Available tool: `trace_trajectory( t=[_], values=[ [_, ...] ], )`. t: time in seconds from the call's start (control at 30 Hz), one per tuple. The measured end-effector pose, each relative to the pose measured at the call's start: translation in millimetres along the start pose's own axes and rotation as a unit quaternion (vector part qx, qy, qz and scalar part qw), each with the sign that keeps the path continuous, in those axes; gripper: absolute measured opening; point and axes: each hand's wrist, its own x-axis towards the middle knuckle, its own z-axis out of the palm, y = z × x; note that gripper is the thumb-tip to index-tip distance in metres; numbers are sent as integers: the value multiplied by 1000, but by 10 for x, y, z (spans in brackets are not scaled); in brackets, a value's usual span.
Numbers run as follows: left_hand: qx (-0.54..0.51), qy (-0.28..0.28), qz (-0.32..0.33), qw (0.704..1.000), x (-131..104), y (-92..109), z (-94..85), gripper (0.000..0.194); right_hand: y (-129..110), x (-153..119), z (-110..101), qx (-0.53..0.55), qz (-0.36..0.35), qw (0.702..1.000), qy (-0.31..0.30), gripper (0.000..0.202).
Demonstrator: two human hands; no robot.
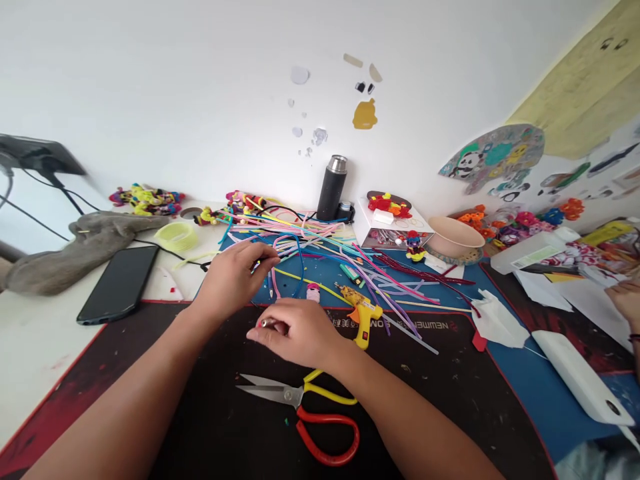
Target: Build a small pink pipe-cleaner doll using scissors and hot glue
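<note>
My left hand hovers above the front edge of the pipe cleaners, its fingers curled together. What it pinches, if anything, is hidden. Closer to me, my right hand is closed around a slim rod with a round metal end; most of the rod is hidden by the fingers. Just below that hand lie scissors with one yellow and one red handle, blades apart, pointing left. A yellow glue gun rests to its right. Behind it is a small pink figure. Colourful pipe cleaners are spread beyond both hands.
A black phone and a grey plush toy lie at left. A black thermos, a white box and a beige bowl stand by the wall. Another person's hand shows at far right, near a white device.
</note>
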Motion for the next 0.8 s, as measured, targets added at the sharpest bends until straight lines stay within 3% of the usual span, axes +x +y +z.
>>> trace_trajectory(
  t=[0.2, 0.4, 0.6, 0.8],
  values=[
    [-6, -8, -18, 1000, 8, -110, 74, 27, -67, 0, 250, -186, -77, 974, -100, 41],
    [-7, -12, -13, 1000, -1, -132, 112, 29, -165, 187, 337, -254, -99, 954, -126, 32],
    [-9, -22, -40, 999, -1, -173, 114, 31, -476, 166, 40, -259, -89, 953, -129, 27],
    [1, -28, -55, 998, 30, -148, 91, 28, -610, -359, -379, -193, 25, 974, -118, 20]
  ],
)
